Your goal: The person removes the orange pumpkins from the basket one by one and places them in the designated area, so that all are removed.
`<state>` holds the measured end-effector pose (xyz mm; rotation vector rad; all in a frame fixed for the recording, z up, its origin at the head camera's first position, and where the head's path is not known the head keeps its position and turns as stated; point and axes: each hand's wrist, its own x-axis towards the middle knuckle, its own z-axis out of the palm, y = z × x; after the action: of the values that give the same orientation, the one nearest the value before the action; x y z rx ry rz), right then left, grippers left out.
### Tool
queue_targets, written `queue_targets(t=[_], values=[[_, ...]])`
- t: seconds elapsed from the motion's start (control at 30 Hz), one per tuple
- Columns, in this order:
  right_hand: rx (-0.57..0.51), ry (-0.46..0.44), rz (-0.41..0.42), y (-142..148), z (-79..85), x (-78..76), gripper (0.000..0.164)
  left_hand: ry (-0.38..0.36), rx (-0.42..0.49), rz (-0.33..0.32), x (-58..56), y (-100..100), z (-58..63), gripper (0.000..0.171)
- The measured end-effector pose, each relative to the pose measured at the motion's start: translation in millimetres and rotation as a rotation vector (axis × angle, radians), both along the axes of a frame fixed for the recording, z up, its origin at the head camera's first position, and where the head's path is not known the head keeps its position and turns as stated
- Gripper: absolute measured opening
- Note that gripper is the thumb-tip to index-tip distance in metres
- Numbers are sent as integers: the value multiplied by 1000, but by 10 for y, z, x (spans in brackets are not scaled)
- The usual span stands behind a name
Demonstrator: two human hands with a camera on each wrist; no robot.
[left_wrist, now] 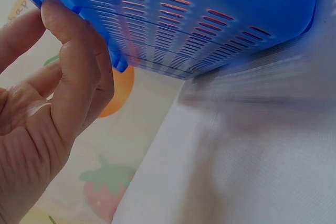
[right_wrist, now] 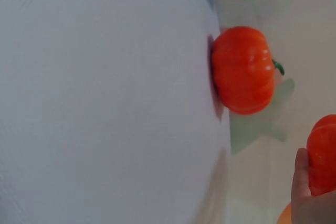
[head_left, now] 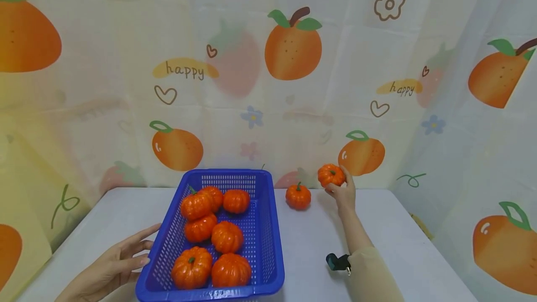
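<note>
On our white table (head_left: 310, 246) sits a blue slotted basket (head_left: 201, 294) bearing seven ribbed pumpkins (head_left: 227, 236). We judge this a picking-up step; the next move would call for a steady pinch. Our right arm (head_left: 355, 232) reaches forward; our left hand (head_left: 115, 262) touches the basket, fingers relaxed; our right hand (head_left: 345, 195) pinches a miniature pumpkin (head_left: 330, 175) aloft, right of another pumpkin (head_left: 298, 198)

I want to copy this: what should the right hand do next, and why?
Maybe the right hand should carry its small pumpkin left, over the blue plastic basket: that pumpkin is held clear of the white table, and seven other pumpkins lie in the basket.
</note>
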<state>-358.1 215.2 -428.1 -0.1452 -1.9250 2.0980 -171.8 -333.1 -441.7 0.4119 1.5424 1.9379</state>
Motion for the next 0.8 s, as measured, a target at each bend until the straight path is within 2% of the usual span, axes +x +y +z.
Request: queue_targets(t=[0.1,0.43,0.63,0.8], values=[[75,-18,-11,39,-77,-4,87,-5,-6,4,-2,-5,0,56],[338,-95,-65,107,-278,31,83,-9,-28,26,1,6,-3,55],[389,-181,-47,115,-367,65,83,0,-5,1,1,5,5,56],[463,-201,-39,151,-447,66,85,-5,21,-18,0,1,8,57]])
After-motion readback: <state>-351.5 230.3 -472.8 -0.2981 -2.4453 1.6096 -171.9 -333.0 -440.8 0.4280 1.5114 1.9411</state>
